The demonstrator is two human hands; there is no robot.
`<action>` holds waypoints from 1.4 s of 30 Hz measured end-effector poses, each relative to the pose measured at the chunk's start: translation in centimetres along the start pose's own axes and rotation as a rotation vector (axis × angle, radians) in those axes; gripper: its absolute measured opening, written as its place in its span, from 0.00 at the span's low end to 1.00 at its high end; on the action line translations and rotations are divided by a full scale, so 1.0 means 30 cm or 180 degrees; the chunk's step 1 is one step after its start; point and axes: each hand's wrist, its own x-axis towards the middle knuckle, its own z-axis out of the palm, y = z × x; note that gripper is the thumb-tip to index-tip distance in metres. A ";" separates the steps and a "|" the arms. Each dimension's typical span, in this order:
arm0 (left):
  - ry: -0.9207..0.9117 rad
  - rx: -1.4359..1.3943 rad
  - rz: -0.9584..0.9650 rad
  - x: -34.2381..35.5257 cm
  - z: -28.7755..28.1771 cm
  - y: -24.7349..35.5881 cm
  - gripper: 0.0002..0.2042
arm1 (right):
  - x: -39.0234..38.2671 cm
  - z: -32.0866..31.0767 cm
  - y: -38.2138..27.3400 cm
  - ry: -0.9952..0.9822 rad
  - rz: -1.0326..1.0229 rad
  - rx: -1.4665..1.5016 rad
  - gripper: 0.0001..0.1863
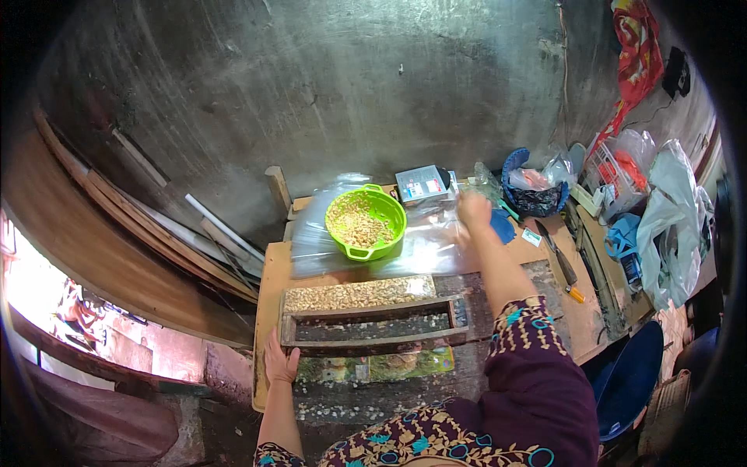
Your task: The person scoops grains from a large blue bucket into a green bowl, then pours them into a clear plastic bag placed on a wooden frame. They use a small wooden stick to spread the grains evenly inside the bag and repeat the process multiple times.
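My left hand (278,361) rests flat on the near left corner of a long wooden trough frame (373,321); its far channel holds pale nuts (354,295). My right hand (473,209) reaches far over the table, fingers closed on the edge of a clear plastic sheet (424,241) beside a blue object (503,226). A green plastic basket (366,221) full of the same pale nuts sits on the sheet behind the frame.
A small digital scale (421,184) stands behind the basket. A knife with a yellow end (562,263) lies at the right. Bags and a dark basket (534,194) crowd the right side. Planks (140,226) lean at the left against a grey wall.
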 end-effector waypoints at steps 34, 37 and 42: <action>-0.2170 -0.0634 0.1189 0.572 -0.557 0.782 0.09 | -0.466 -0.964 -0.246 -0.1818 -0.1545 0.0602 0.10; -0.2110 -0.0991 0.1254 0.604 -0.544 0.679 0.09 | -0.456 -0.961 -0.233 -0.1630 -0.1406 0.0587 0.08; -0.2325 -0.1093 0.1162 0.628 -0.530 0.572 0.08 | -0.427 -0.889 -0.176 -0.0823 -0.1580 0.0350 0.05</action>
